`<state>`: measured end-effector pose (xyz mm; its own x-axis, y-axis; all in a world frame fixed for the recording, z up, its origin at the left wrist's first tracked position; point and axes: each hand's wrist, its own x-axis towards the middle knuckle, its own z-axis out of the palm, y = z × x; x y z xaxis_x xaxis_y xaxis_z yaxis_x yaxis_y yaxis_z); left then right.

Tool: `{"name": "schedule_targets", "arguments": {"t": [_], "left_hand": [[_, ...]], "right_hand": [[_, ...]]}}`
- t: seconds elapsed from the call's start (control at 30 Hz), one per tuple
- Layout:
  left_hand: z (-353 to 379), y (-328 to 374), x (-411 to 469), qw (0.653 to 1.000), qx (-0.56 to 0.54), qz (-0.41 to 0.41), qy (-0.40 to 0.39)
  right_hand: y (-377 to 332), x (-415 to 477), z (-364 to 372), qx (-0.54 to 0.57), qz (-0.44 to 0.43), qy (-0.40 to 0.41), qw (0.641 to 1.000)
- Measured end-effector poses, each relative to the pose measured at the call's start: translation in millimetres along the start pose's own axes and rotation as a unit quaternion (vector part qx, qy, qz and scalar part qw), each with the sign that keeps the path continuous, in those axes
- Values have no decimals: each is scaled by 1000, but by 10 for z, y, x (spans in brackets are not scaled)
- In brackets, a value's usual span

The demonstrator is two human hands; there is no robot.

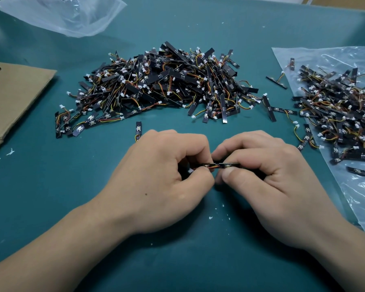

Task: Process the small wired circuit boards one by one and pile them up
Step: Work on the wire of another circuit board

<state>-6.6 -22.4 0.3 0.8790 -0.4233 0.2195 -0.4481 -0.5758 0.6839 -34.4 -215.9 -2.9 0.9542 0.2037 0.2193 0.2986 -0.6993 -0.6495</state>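
While fingertips (230,173) of both hands pinch it at either end, the held board (218,165) sits edge-on btwn them, just above the green mat (89,186). The left hand (162,178) grips the end w/ the white plug and red/yellow wires. The right hand (261,175) clamps the other end, prob. to flex or snap the strip at its mid seam; exact op can't be told. It's a thin, stiff black strip w/ tiny metal pads.

Just past the left knuckles lies one loose board (138,128). Further back is the big pile (167,85), a tangle of matte strips, thin wires and white plugs, likely the done heap, central for easy dropping. On the right, the crinkly clear bag (356,197) holds more boards (341,119), likely supply, near the right hand.
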Motion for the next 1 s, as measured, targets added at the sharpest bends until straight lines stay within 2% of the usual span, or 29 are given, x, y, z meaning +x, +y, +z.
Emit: {"name": "schedule_targets", "arguments": {"t": [0.37,0.67,0.9,1.0], "left_hand": [[-6,22,-8,1000,-2,-2,2],[-23,21,-13,1000,-28,-9,-4],[-27,40,-22,998,-61,21,-10],[-51,37,-17,996,-88,17,2]], "right_hand": [[3,-11,14,-9,-1,11,1000],[21,-11,-11,8,-51,-4,999],[-19,-49,-50,84,-97,-26,991],[13,-50,-52,128,-63,-14,990]]}}
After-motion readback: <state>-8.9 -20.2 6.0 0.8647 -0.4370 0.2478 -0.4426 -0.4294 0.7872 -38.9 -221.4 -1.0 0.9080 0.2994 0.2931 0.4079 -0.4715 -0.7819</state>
